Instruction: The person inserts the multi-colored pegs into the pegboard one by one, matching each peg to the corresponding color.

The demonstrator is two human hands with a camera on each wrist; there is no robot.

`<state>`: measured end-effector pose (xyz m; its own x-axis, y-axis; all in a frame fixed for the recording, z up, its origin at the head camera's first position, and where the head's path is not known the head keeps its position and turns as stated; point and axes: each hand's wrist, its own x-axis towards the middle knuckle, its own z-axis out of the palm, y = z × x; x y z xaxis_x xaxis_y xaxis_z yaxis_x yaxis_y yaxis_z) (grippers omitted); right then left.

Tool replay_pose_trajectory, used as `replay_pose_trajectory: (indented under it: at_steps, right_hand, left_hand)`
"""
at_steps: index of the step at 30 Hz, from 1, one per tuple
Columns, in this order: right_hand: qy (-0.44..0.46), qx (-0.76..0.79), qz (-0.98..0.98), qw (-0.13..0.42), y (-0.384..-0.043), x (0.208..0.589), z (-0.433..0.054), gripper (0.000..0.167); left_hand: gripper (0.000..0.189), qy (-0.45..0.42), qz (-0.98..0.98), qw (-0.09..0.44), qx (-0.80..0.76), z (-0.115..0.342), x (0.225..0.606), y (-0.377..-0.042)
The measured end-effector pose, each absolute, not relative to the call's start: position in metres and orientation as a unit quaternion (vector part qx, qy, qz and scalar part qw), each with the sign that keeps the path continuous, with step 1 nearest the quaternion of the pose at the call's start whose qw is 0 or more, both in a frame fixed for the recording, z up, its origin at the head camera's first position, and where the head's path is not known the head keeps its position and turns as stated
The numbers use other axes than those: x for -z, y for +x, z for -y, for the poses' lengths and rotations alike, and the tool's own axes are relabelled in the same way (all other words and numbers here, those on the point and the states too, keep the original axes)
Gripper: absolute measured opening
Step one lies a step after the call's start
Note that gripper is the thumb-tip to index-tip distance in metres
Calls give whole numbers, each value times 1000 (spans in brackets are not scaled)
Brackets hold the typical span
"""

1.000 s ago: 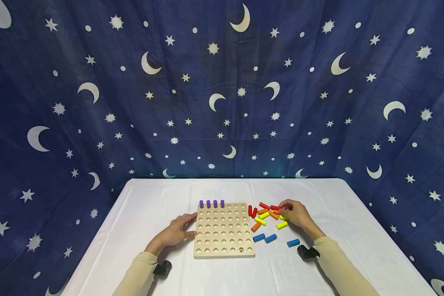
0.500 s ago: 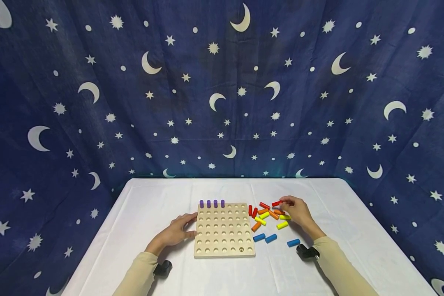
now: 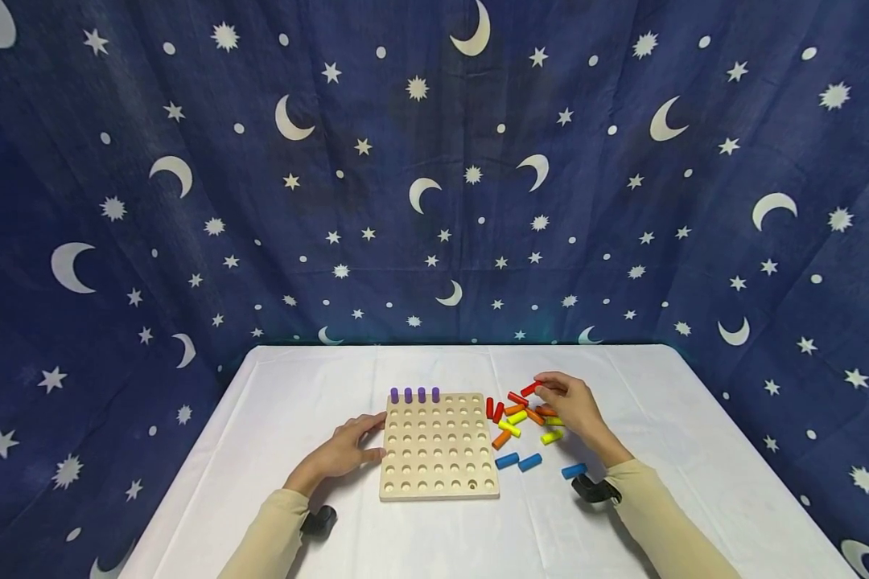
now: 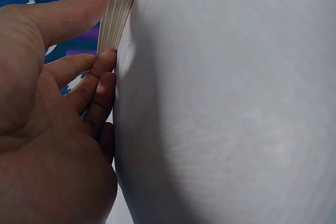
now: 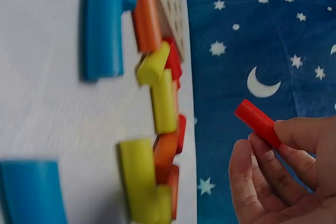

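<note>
A square wooden pegboard (image 3: 438, 446) with rows of round holes lies on the table, and several purple pegs (image 3: 415, 395) stand upright along its back left row. My left hand (image 3: 342, 448) rests beside it, thumb and fingertips touching its left edge (image 4: 116, 14). Between thumb and fingers, my right hand (image 3: 572, 404) pinches a red peg (image 5: 257, 123), raised over the back of the loose peg pile. Below that hand lie red, orange and yellow pegs (image 5: 136, 179), some overlapping.
Blue pegs (image 3: 529, 462) lie nearer the front, right of the board. Loose red pegs (image 3: 489, 408) lie close by the board's right edge. A white cloth covers the table (image 3: 319, 378), with a dark blue star-and-moon curtain (image 3: 434, 217) behind it.
My right hand has picked a red peg out of the pile, lifted it and moved back and left. My left hand and the board stay in place.
</note>
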<state>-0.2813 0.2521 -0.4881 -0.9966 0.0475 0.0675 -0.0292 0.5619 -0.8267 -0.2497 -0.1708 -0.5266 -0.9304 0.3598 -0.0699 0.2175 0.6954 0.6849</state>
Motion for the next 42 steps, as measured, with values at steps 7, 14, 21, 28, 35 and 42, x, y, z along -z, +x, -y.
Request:
replay_pose_trajectory:
  at_steps: [7, 14, 21, 28, 35, 42]
  right_hand:
    - [7, -499, 866, 35, -273, 477, -234, 31]
    - [21, -522, 852, 27, -267, 468, -221, 30]
    - [80, -536, 839, 46, -263, 461, -210, 28]
    - [82, -558, 825, 45, -264, 457, -189, 29]
    - [97, -576, 811, 39, -265, 456, -166, 26]
    - [104, -590, 800, 25, -267, 460, -146, 27]
  left_hand:
    - [70, 150, -914, 103, -363, 170, 527, -250]
    - [71, 145, -913, 106, -367, 168, 527, -249]
    - [71, 154, -911, 104, -369, 169, 527, -250]
    - [70, 156, -913, 98, -365, 170, 529, -251]
    - [71, 159, -911, 98, -368, 170, 529, -252]
    - [70, 163, -910, 95, -369, 171, 527, -251]
